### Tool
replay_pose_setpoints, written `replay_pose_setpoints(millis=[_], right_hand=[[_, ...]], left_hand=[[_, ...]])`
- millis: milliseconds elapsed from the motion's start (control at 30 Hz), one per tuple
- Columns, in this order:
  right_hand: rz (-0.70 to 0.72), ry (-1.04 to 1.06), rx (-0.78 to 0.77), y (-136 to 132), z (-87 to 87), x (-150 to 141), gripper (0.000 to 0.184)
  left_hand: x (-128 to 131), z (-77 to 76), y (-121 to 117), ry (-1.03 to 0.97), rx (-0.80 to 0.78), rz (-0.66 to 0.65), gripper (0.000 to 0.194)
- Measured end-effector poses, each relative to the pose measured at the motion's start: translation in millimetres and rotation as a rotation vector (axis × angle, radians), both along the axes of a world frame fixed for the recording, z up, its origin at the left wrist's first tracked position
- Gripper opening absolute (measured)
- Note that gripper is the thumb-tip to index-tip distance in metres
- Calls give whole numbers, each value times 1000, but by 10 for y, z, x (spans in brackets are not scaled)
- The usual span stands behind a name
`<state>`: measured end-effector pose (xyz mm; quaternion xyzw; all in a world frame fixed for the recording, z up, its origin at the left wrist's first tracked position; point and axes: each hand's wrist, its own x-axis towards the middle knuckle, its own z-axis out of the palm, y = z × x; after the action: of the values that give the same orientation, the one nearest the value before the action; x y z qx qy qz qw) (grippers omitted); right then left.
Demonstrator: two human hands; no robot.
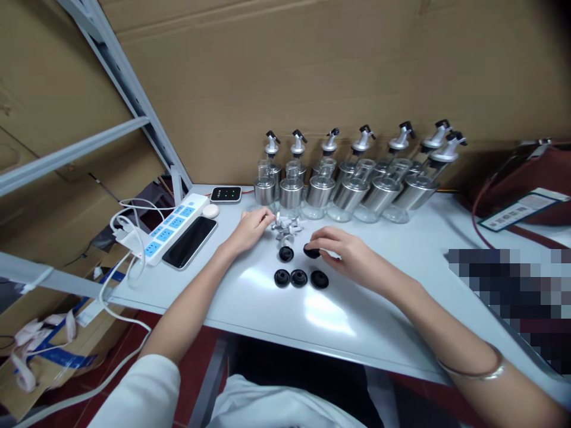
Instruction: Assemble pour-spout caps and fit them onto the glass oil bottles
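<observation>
My left hand [250, 229] reaches into a small heap of silver metal parts [288, 226], its fingers pinched on one of them. My right hand [345, 251] rests on the white table [357, 321], its fingertips closed on a black round cap [311, 251]. Another black cap [286, 254] lies just left of it. Three more black caps [299, 278] lie in a row in front of both hands. Behind the heap stands a row of several glass and steel dispenser bottles [352, 178] with pourer tops.
A white and blue power strip [167, 229] with plugged cables, a black phone [190, 242], a white round object [210, 210] and a small black device [226, 194] lie at the table's left. Cardboard forms the back wall. A dark red bag [526, 178] sits far right.
</observation>
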<state>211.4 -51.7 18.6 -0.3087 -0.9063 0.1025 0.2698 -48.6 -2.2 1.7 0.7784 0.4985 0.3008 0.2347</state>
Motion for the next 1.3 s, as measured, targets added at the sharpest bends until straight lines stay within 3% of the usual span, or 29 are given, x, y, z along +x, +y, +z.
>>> replay_pose_setpoints(millis=[133,300,467,600,733,867,1000,1100,1167,1233,1300], right_hand=[[30,-98,-125,-34,-102,-101,37],[13,-128,-211,-89,-64,-120,33],[-7,-123,-288,-126,33,-75,29],[-59,-125,-424,-155,89,-48,35],[-32,-169,-472,-147,41,-51,44],[-12,-139,-470,-144,-20,-60,42],[-11,-77,-458,-141,37,-36,43],[-178,118,-306,-25,80,100,26],[-436,349,-80,123,63,284,19],[-720,628,94,297,9,532,26],[-876,779,153,467,-68,802,39]], left_hand=[[24,-133,7,146,0,-5,21],[-3,-222,14,282,39,-69,18],[-3,-48,-82,243,114,-46,26],[55,117,-198,106,-61,-201,13],[151,133,-266,129,-119,-353,22],[190,130,-291,109,-131,-390,20],[202,155,-310,118,-199,-457,19],[214,165,-324,121,-263,-444,22],[220,174,-335,101,-313,-393,28],[223,186,-348,67,-301,-331,31],[228,196,-364,38,-240,-314,30]])
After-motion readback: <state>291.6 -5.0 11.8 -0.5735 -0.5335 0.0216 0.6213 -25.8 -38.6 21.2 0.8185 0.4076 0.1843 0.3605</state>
